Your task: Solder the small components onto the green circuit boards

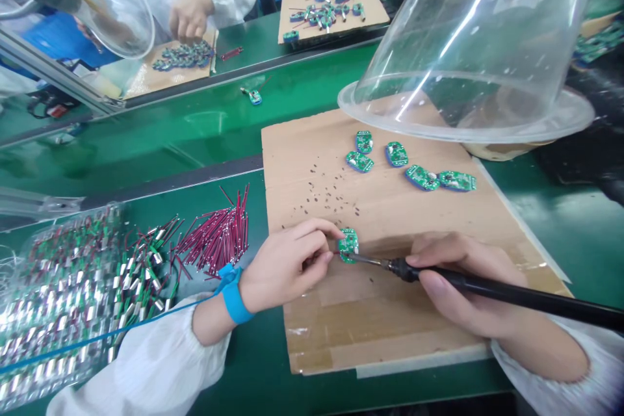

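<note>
My right hand grips a black-handled soldering iron, whose metal tip touches the lower edge of a small green circuit board on the cardboard. At that board's left side is my left hand, wearing a blue wrist strap. Its index fingertip rests on the board's edge, while thumb and fingers pinch what looks like a thin red wire, mostly hidden, ending at the board. Farther back on the cardboard lie several more green boards.
Left of the cardboard are a pile of red wires and a plastic tray of small metal parts with wires. A clear fume hood hangs at the upper right. Across the green bench, a co-worker's hand touches clustered boards.
</note>
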A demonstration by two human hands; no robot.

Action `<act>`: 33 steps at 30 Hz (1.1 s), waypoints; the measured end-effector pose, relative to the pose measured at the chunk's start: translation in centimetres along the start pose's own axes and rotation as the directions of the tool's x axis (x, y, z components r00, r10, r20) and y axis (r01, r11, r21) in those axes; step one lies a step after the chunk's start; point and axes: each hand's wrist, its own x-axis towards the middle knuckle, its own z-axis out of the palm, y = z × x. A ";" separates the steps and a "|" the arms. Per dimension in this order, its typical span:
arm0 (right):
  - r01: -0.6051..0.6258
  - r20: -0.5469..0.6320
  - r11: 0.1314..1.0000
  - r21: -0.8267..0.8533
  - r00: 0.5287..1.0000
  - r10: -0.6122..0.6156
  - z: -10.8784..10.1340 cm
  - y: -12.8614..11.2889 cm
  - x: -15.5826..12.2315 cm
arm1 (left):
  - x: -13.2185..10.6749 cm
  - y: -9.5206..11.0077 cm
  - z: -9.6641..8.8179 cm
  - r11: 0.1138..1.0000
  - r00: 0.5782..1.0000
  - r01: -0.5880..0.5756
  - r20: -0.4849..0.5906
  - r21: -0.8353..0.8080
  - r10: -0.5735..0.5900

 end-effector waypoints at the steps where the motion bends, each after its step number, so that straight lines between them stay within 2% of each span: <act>1: -0.003 0.001 1.000 0.000 1.000 0.003 0.0 0.0 0.0 | 0.0 0.0 0.0 1.000 1.000 0.002 0.002 -0.004 -0.002; 19: 0.003 -0.007 1.000 -0.025 1.000 -0.004 -0.1 0.3 -0.5 | -0.2 -0.2 0.1 1.000 1.000 -0.003 -0.020 0.007 0.003; 25: -0.063 -0.095 0.993 0.104 0.993 0.073 -0.3 0.7 -1.3 | -0.3 -0.2 0.2 0.999 0.998 0.003 -0.066 0.046 0.000; 33: -0.079 -0.097 0.992 0.097 0.991 0.088 -0.3 0.8 -1.5 | 0.1 0.1 0.0 0.997 0.998 -0.056 -0.002 0.056 0.056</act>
